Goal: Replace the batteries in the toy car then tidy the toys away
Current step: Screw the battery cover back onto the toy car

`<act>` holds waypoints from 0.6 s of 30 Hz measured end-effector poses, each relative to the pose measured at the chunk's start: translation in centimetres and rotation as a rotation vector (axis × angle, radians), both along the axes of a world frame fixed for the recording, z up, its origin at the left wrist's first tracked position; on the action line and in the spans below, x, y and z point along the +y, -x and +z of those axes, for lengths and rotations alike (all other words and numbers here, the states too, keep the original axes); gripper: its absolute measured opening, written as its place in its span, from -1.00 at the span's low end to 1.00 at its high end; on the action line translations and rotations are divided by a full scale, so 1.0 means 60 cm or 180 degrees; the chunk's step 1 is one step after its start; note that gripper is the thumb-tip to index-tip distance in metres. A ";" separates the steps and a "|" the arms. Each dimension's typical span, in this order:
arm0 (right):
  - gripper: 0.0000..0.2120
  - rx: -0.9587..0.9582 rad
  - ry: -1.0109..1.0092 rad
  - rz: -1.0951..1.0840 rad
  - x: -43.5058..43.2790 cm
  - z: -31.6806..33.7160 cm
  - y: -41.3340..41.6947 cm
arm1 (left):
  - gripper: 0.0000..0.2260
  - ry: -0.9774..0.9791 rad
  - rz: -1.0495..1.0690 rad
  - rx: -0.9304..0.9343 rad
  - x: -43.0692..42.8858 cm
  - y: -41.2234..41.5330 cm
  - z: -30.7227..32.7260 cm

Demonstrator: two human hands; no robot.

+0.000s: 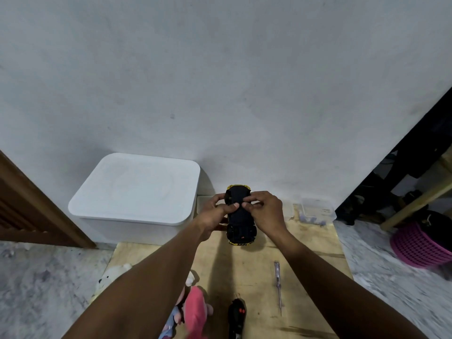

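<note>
A yellow toy car (241,231) is held upside down above the far end of a low wooden board (308,250), its black underside facing me. My left hand (215,214) grips its left side, thumb on the underside. My right hand (265,209) holds its right side, with fingertips pressing on the middle of the underside. Whether a battery cover is there I cannot tell. A screwdriver (278,287) with a clear handle lies on the board to the right. A black remote control (236,316) lies near the front edge.
A white lidded storage box (137,196) stands at the left against the wall. A clear plastic box (315,210) sits at the board's far right corner. Soft toys, one white (112,277) and one pink (195,311), lie at the front left. A pink basket (420,243) stands on the floor at right.
</note>
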State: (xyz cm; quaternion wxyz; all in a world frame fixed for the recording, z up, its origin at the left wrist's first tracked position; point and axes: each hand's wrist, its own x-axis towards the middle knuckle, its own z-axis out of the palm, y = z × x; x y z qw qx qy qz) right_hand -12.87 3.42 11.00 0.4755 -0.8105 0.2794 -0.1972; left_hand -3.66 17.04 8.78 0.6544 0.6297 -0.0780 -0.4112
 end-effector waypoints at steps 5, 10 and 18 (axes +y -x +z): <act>-0.86 0.0170 -0.0260 -0.0057 -0.011 -0.005 -0.005 | -0.63 -0.0020 -0.0082 -0.0098 0.001 0.000 -0.001; -0.84 0.0236 -0.0269 0.0134 -0.013 -0.008 -0.006 | -0.61 -0.0063 -0.0046 -0.0221 -0.002 -0.002 0.000; -0.88 0.0336 -0.0032 0.0296 -0.014 -0.013 -0.010 | -0.49 -0.0046 -0.0011 -0.0699 -0.004 -0.001 -0.006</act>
